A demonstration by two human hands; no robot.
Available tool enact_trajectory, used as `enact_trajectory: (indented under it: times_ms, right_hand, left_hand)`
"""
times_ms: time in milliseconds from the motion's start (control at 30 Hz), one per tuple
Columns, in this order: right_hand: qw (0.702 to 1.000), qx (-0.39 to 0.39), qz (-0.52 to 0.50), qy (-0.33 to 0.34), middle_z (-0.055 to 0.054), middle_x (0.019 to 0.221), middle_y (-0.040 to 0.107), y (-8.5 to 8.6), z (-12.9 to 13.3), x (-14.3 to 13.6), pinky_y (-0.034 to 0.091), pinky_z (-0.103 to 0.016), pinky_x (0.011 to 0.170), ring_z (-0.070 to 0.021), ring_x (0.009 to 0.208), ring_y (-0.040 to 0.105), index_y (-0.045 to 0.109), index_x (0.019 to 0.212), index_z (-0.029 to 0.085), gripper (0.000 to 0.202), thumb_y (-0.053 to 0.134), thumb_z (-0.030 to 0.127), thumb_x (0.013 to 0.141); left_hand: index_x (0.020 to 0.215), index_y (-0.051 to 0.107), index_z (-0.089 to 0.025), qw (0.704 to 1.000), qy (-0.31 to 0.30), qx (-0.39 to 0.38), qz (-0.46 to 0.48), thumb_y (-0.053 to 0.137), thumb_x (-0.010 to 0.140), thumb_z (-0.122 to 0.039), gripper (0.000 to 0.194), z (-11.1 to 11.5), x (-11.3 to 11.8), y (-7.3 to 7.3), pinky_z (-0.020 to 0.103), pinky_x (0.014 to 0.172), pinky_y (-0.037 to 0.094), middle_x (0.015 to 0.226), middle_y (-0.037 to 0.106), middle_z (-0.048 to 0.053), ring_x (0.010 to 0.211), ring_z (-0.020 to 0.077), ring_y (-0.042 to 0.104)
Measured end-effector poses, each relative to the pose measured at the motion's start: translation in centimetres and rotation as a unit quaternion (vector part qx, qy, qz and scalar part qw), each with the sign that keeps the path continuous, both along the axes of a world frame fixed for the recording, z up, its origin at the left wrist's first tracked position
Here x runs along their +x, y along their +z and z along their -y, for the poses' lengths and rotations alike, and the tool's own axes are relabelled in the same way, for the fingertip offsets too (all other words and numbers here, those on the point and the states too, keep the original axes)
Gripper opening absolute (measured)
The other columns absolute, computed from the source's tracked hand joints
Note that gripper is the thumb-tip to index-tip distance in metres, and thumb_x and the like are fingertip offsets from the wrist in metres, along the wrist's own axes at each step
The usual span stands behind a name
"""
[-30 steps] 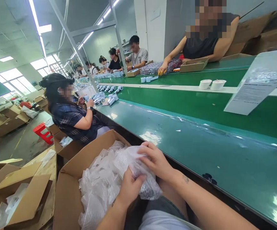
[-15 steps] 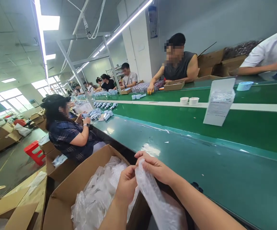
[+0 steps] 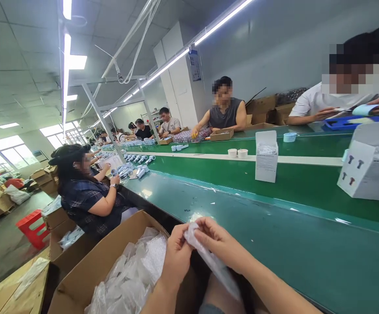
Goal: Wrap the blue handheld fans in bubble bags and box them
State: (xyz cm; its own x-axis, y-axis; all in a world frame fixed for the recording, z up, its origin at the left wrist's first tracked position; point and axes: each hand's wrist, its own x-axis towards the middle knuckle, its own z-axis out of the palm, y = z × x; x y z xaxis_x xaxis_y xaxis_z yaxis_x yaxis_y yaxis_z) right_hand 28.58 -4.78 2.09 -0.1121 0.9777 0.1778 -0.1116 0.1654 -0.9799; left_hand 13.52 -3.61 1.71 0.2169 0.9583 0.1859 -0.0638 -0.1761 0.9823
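Both my hands meet at the near edge of the green work surface, pinching one end of a translucent bubble wrap bag. My left hand grips its edge from the left. On the other side my right hand holds the same end between thumb and fingers. The bag's free part hangs down over my lap. Just left of my hands stands an open cardboard box, heaped with more bubble wrap bags.
Green conveyor runs beyond the work surface, carrying open white boxes and small white cups. A co-worker in plaid sits at left near light-blue parts. Several people work across the line. A red stool stands on the floor.
My view has tilted up and swung right, bringing a second white box and another person's work into view. Both hands still hold the bag's end, and its hanging part looks narrower now.
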Motion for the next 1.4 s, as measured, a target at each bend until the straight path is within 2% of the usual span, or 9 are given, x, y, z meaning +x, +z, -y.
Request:
enact_trajectory:
  times_ms: [133,233,367,567,733,867,1033,1167,1400]
  right_hand:
    - [0.996,0.005,-0.064,0.066,-0.005,0.097,0.065,0.2,2.3,0.4,0.046,-0.034,0.083,-0.0214,0.092,0.058,0.062,0.101,0.022,0.037,0.07,0.05,0.076]
    - [0.982,-0.038,-0.162,0.085,-0.003,0.085,0.066,-0.2,3.2,1.0,0.046,-0.031,0.072,-0.0194,0.078,0.06,0.061,0.092,0.022,0.034,0.073,0.048,0.074]
    - [0.954,-0.113,-0.269,0.065,-0.003,0.077,0.066,-1.0,3.4,1.9,0.047,-0.032,0.063,-0.0209,0.067,0.062,0.061,0.092,0.024,0.037,0.073,0.052,0.072]
    - [0.981,-0.054,-0.171,-0.067,-0.003,0.079,0.067,-2.5,3.4,2.4,0.05,-0.034,0.071,-0.0243,0.077,0.062,0.068,0.085,0.026,0.036,0.071,0.058,0.07]
    - [0.97,-0.101,-0.206,-0.076,-0.005,0.079,0.067,-3.1,3.4,5.3,0.052,-0.035,0.072,-0.0249,0.077,0.061,0.07,0.076,0.025,0.037,0.071,0.061,0.068]
    - [0.961,-0.131,-0.241,-0.035,-0.001,0.074,0.064,-2.5,4.0,7.1,0.047,-0.028,0.061,-0.0172,0.065,0.058,0.067,0.083,0.022,0.037,0.076,0.055,0.068]
    - [0.927,-0.146,-0.344,-0.038,0.005,0.057,0.055,-1.2,4.9,8.9,0.039,-0.023,0.052,-0.0101,0.05,0.048,0.057,0.073,0.021,0.034,0.078,0.048,0.069]
    - [0.93,-0.107,-0.338,-0.094,0.004,0.065,0.06,-0.8,4.9,9.6,0.042,-0.024,0.054,-0.013,0.057,0.053,0.054,0.078,0.023,0.035,0.08,0.044,0.068]
    - [0.969,-0.048,-0.231,-0.073,0.003,0.066,0.056,-2.6,3.4,7.9,0.04,-0.024,0.052,-0.0122,0.055,0.051,0.053,0.081,0.021,0.038,0.076,0.05,0.071]
  left_hand:
    - [0.106,0.065,-0.022,0.998,0.056,0.024,0.01,0.076,0.068,-0.023,0.04,1.2,0.8,0.3,0.028,0.082,0.049,0.1,0.066,0.005,0.09,0.0184,0.062]
    - [0.084,0.065,-0.017,0.997,0.039,-0.002,0.071,0.077,0.068,-0.029,0.024,1.6,1.4,0.9,0.024,0.061,0.047,0.072,0.064,0.001,0.063,0.0123,0.058]
    - [0.076,0.062,-0.016,0.983,-0.005,-0.074,0.167,0.081,0.063,-0.042,0.035,1.7,2.2,1.6,0.02,0.046,0.038,0.058,0.058,0.0,0.053,0.0104,0.052]
    - [0.083,0.067,-0.017,0.99,-0.09,-0.03,0.109,0.089,0.054,-0.029,0.039,1.5,5.1,-0.2,0.021,0.062,0.04,0.071,0.061,0.0,0.065,0.0094,0.051]
    - [0.075,0.061,-0.016,0.981,-0.08,-0.089,0.154,0.086,0.054,-0.048,0.046,0.1,7.3,-0.8,0.022,0.054,0.033,0.061,0.054,-0.003,0.053,0.0074,0.043]
    - [0.069,0.051,-0.016,0.989,-0.092,-0.07,0.086,0.091,0.045,-0.042,0.053,-0.4,8.9,-0.8,0.019,0.048,0.026,0.053,0.046,-0.007,0.049,0.0039,0.034]
    - [0.062,0.048,-0.016,0.971,-0.209,-0.104,0.056,0.093,0.04,-0.04,0.055,-0.6,9.8,-0.5,0.018,0.041,0.026,0.047,0.05,-0.006,0.04,0.0036,0.037]
    - [0.067,0.054,-0.015,0.978,-0.177,-0.078,0.071,0.086,0.056,-0.045,0.045,-0.7,9.9,0.1,0.017,0.039,0.027,0.05,0.053,-0.004,0.039,0.0036,0.04]
    - [0.065,0.056,-0.014,0.979,-0.133,-0.117,0.098,0.088,0.052,-0.045,0.047,0.0,9.1,0.4,0.019,0.047,0.033,0.054,0.053,-0.004,0.046,0.0054,0.043]
